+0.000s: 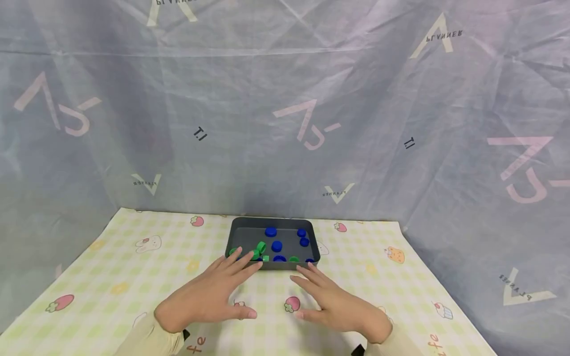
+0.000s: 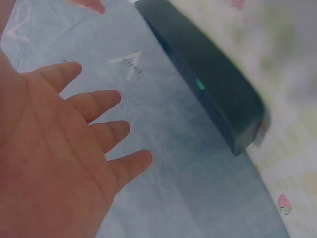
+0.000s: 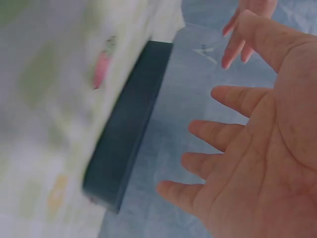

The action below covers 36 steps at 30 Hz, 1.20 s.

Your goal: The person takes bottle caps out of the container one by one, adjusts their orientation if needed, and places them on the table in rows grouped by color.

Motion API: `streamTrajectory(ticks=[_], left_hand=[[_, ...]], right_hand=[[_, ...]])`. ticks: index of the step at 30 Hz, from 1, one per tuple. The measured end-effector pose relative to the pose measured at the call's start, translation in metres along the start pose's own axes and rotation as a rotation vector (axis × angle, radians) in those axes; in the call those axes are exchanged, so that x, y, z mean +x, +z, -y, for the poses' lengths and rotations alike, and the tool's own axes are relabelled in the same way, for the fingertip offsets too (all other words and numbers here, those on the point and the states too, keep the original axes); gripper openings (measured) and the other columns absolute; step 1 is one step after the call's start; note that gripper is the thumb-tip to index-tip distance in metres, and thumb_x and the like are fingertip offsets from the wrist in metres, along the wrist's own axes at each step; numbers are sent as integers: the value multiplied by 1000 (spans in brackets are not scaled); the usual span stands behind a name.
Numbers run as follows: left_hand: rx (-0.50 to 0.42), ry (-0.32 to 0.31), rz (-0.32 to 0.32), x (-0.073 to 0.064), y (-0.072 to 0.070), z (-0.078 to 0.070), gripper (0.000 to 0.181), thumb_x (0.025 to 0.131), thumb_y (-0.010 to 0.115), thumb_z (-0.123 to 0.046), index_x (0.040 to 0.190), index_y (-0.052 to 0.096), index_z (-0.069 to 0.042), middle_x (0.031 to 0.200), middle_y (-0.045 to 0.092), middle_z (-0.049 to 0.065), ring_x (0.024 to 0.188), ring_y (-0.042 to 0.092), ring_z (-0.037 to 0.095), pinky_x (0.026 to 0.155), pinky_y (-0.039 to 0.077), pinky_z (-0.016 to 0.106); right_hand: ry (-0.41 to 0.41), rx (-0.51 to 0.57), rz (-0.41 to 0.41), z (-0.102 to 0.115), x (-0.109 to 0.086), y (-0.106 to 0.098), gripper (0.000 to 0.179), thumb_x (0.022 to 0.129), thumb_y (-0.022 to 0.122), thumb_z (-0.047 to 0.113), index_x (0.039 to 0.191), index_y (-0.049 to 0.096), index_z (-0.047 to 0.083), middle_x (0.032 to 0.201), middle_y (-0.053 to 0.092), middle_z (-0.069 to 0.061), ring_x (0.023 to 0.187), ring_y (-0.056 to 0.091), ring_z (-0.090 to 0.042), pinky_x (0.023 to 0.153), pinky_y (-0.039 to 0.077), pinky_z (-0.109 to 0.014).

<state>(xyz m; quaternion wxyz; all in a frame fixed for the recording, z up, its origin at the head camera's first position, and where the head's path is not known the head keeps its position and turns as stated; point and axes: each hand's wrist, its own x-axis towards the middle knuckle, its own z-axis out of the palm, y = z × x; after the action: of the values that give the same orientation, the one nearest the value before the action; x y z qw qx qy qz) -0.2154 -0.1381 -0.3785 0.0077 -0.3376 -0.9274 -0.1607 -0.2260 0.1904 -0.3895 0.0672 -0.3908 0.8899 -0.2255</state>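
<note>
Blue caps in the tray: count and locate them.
6 visible: one blue cap back-middle, two back-right, one central, two along the near wall. A blue sliver near the left hand may be another; others may be hidden.

curtain (image 1: 249, 168): "planner" (image 1: 444, 36), "t.i" (image 1: 200, 134); tablecloth (image 1: 409, 291): "fe" (image 1: 196, 345)

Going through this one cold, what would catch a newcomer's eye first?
Probably the bright blue caps and green caps inside the dark grey tray, near the table's far edge. Next come the left hand and right hand, empty with fingers spread, on the tray's near side. Behind the table hangs a grey cloth with "PLANNER" lettering.
</note>
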Motion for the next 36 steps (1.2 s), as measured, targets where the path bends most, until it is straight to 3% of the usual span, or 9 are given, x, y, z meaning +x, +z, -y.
streamTrajectory(ticks=[6, 13, 17, 21, 25, 29, 33, 36], left_hand=[[0, -5, -3, 1, -12, -1, 94, 85, 46, -80, 159, 25, -26, 165, 16, 6, 152, 4, 34, 115, 14, 64], [7, -30, -67, 6, -33, 0, 94, 82, 53, -79, 156, 35, -22, 161, 28, 8, 150, 17, 35, 114, 22, 62], [4, -14, -121, 10, -46, -2, 83, 86, 57, -71, 150, 46, -19, 154, 42, 8, 143, 36, 32, 110, 33, 57], [-33, 35, -185, 9, -53, -2, 56, 94, 59, -56, 134, 62, -16, 135, 61, 0, 122, 58, 21, 98, 48, 45], [-87, 71, -243, 3, -58, 0, 30, 98, 62, -44, 116, 69, -21, 118, 67, -8, 105, 64, 12, 86, 53, 38], [-124, 96, -311, -4, -64, 4, 10, 98, 65, -30, 106, 70, -27, 111, 68, -12, 102, 65, 11, 84, 53, 37], [-94, 145, -431, -12, -71, 10, 12, 95, 69, -16, 100, 71, -27, 102, 69, -14, 93, 65, 9, 78, 53, 35], [-66, 159, -506, -16, -75, 15, 17, 92, 71, -8, 96, 71, -24, 96, 69, -15, 91, 66, 8, 94, 49, 32]], right_hand=[[-50, -32, 24, 15, 16, -12, 67, 100, 60, 38, 156, 31, 17, 164, 19, -8, 151, 9, -35, 113, 22, -62], [-58, -96, -12, 27, 35, -33, 62, 100, 61, 37, 153, 38, 17, 161, 28, -4, 149, 24, -26, 114, 32, -50], [-51, -91, -47, 32, 44, -42, 59, 99, 62, 36, 151, 42, 18, 159, 33, 1, 147, 30, -20, 112, 36, -44], [-40, -47, -109, 31, 52, -46, 53, 99, 64, 33, 147, 48, 19, 151, 45, 2, 141, 39, -17, 109, 40, -42], [-44, -4, -207, 26, 61, -50, 40, 98, 65, 31, 136, 59, 19, 136, 59, 4, 129, 52, -15, 104, 44, -41], [-21, 54, -309, 13, 70, -50, 25, 98, 66, 25, 122, 67, 18, 123, 66, 4, 116, 61, -16, 97, 49, -42], [45, 74, -404, -7, 78, -41, 12, 97, 67, 20, 108, 71, 19, 106, 69, 6, 99, 65, -13, 86, 53, -40], [114, 64, -447, -24, 85, -29, 7, 96, 68, 18, 101, 71, 20, 96, 68, 8, 91, 64, -11, 80, 54, -36]])
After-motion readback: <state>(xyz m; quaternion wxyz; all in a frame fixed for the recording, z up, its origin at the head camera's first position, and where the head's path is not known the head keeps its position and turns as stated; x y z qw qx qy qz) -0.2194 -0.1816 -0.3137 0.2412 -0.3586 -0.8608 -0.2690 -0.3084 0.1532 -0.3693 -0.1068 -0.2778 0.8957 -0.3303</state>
